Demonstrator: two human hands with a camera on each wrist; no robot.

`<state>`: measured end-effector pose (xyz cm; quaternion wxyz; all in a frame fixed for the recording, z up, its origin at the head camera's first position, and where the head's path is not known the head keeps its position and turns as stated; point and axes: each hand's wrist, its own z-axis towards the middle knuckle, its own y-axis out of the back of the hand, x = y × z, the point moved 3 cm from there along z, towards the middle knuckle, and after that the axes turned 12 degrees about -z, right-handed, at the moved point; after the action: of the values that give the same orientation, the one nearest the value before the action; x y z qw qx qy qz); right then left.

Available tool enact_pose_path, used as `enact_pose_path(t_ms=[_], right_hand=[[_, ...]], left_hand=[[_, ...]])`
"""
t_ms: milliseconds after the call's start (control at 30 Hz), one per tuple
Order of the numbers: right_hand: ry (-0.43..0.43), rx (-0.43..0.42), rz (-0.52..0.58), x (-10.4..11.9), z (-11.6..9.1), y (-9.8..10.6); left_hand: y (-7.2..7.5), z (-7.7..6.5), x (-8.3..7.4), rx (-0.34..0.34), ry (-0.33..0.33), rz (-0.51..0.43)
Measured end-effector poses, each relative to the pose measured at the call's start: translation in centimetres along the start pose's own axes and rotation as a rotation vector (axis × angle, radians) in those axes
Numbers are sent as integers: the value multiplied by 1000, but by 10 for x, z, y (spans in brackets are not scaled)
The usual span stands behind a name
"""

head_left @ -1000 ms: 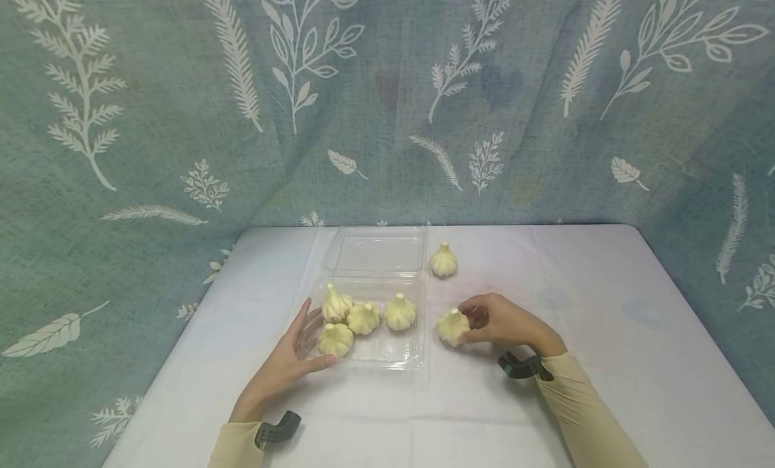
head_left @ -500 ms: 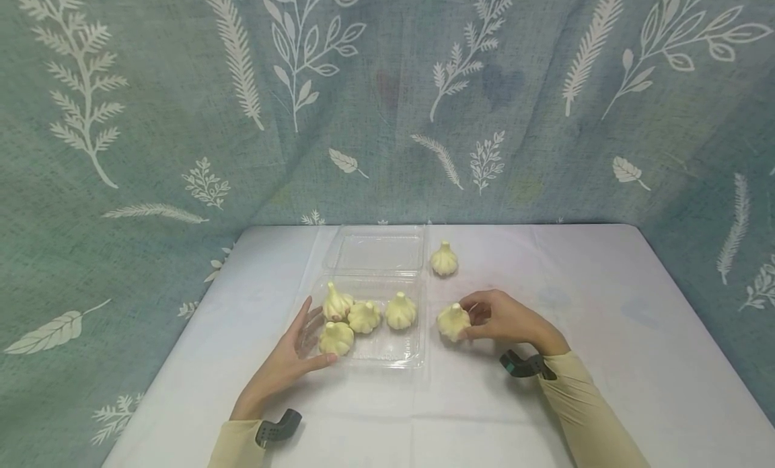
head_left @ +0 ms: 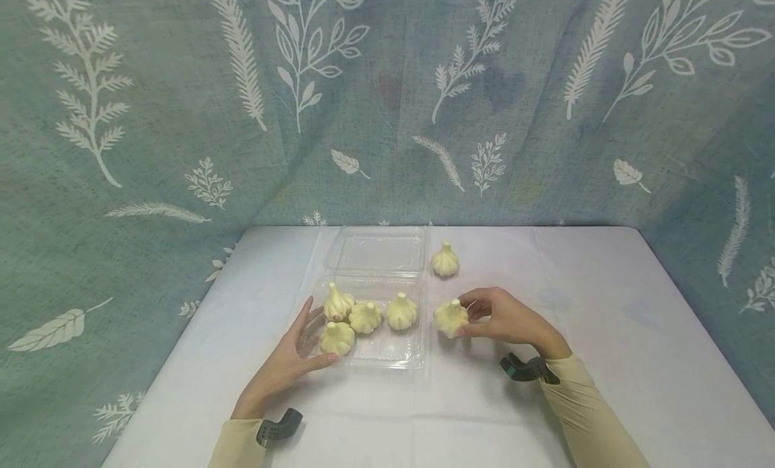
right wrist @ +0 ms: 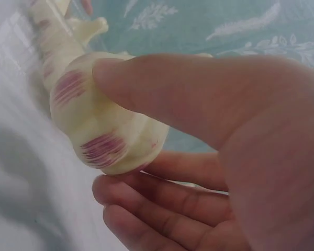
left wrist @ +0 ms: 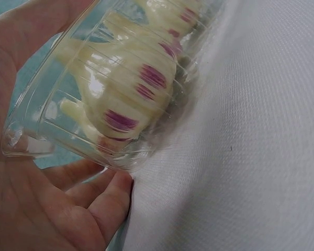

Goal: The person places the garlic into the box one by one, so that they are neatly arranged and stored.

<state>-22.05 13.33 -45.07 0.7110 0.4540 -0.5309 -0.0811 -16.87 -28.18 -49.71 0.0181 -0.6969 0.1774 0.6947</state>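
Note:
A clear plastic clamshell container point(head_left: 387, 350) lies with its lid folded back. Several pale garlic bulbs point(head_left: 401, 312) sit in its base. At the near left corner, my left hand point(head_left: 281, 364) spreads around the base, thumb along the front edge and fingers by the left wall. The left wrist view shows garlic with purple streaks point(left wrist: 128, 86) through the plastic. My right hand point(head_left: 505, 320) pinches another garlic bulb point(head_left: 451, 318) between thumb and fingers, just right of the container. In the right wrist view, the thumb point(right wrist: 157, 81) presses on this purple-streaked bulb.
One more garlic bulb point(head_left: 445, 259) stands on the white tablecloth point(head_left: 581, 280), right of the open lid point(head_left: 378, 251). A green leaf-patterned curtain point(head_left: 387, 118) hangs behind the table and along its sides.
The right hand's garlic bulb has shifted slightly up and left in the head view, toward the container. The left hand and the container have stayed in place.

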Motion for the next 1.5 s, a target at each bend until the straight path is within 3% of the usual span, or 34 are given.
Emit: enact_pose_path(t_ms=[533,1500], right_hand=[[1,-60,12,25,-3,3],[78,-76,69,62,7,-12]], left_hand=[[0,-1,-2,-5,9,8],[0,-2,-3,-9,2,-18]])
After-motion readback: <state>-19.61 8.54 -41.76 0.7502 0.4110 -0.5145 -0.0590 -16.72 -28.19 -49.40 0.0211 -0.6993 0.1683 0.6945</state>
